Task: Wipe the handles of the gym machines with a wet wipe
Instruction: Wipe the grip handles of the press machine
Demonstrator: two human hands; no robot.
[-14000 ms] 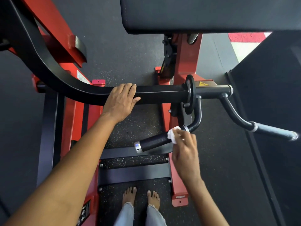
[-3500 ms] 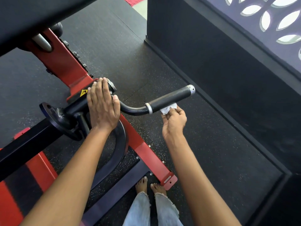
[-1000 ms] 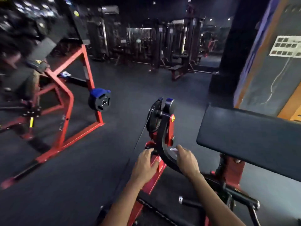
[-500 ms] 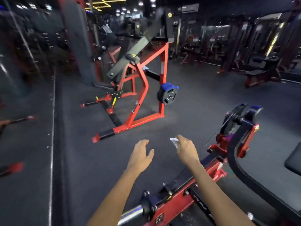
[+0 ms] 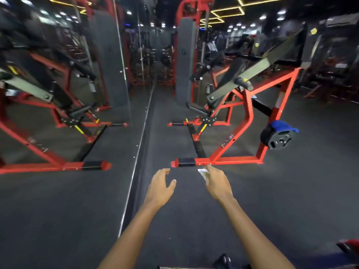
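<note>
I have both arms stretched out over the dark floor (image 5: 58, 210), low in the middle of the frame. My left hand (image 5: 160, 188) hangs free, fingers loosely spread and apart, holding nothing. My right hand (image 5: 217, 184) is just beside it to the right, and its grip is pinched on the wipe (image 5: 202, 172) — a small white scrap poking out at the fingertips, near the centre of the frame. Neither hand touches any machine.

Just above the hands, right of centre, stands a red machine (image 5: 246, 121) with a grey padded arm slanting toward the upper right. A black plate (image 5: 277, 139) hangs on its right side with a blue cloth (image 5: 282, 126) draped over it. Its handles are too blurred for me to pick out. Down the left half runs a mirror (image 5: 64, 84), showing the same red frame reversed — its lower edge cuts diagonally toward the bottom centre.
</note>
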